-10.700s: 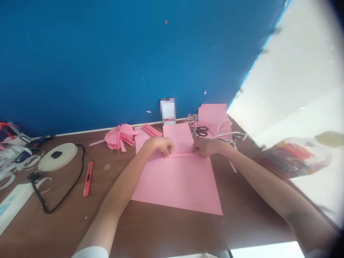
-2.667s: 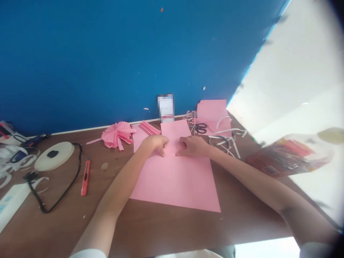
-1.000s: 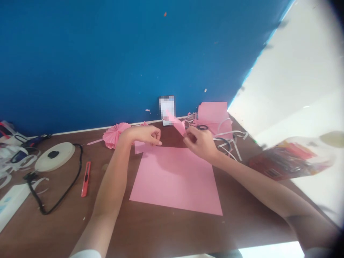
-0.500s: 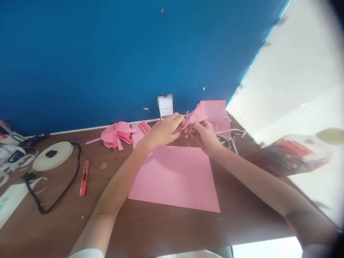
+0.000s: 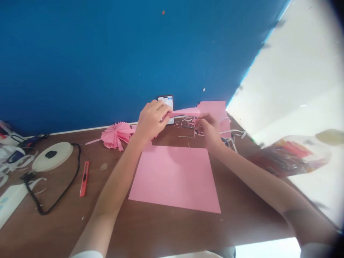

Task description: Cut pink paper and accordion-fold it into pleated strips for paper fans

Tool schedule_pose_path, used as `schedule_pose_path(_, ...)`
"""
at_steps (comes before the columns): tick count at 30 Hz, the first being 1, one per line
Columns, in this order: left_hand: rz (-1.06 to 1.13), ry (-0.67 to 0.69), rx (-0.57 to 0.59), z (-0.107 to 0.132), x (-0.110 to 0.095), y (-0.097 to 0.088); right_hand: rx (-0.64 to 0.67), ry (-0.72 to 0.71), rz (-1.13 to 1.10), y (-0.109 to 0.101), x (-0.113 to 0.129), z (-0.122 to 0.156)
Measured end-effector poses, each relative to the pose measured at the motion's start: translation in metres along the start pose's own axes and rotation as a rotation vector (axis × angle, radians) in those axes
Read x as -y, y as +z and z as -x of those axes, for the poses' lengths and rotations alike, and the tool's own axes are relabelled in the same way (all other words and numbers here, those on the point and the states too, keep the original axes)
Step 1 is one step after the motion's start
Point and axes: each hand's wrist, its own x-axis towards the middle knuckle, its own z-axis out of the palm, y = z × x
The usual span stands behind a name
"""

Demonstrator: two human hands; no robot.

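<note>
Just in front of the blue wall, a narrow folded strip of pink paper (image 5: 185, 111) is held level above the table. My left hand (image 5: 152, 118) is closed around its left end. At the other end, my right hand (image 5: 210, 128) has curled fingers at the paper's edge; the exact grip is partly hidden. Below both hands a flat pink sheet (image 5: 176, 179) lies on the brown table. To the left of my left hand sits a pleated pink paper rosette (image 5: 117, 134) with loose strips.
A phone (image 5: 170, 102) leans against the wall behind my left hand. More pink paper (image 5: 215, 109) stands at the back right, near white strips and scraps. At left lie a red utility knife (image 5: 84, 179), a white disc-shaped roll (image 5: 52, 156) and a black cable (image 5: 72, 186).
My hands have moved apart, the left one up and leftward. The pink paper between them, broad and slanted before, now appears as a narrow level strip. The sheet below stays put.
</note>
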Motion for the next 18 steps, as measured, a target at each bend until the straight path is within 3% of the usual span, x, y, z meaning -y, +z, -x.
schedule_pose_path(3,0.048,0.084,0.325,0.002,0.0,-0.009,-0.164,-0.049,0.099,-0.006,-0.002,-0.008)
schedule_pose_path(6,0.073,0.026,0.593,0.009,0.0,-0.007,-0.135,-0.18,0.239,-0.008,0.002,-0.007)
schedule_pose_path(10,0.025,-0.169,0.881,0.02,-0.002,0.009,0.225,-0.36,0.569,-0.004,0.016,0.01)
schedule_pose_path(15,-0.017,-0.203,1.042,0.023,-0.022,0.024,0.76,-0.442,1.235,0.003,0.025,0.042)
schedule_pose_path(18,-0.03,-0.206,1.134,0.021,-0.036,0.029,0.874,-0.401,1.507,0.006,0.018,0.051)
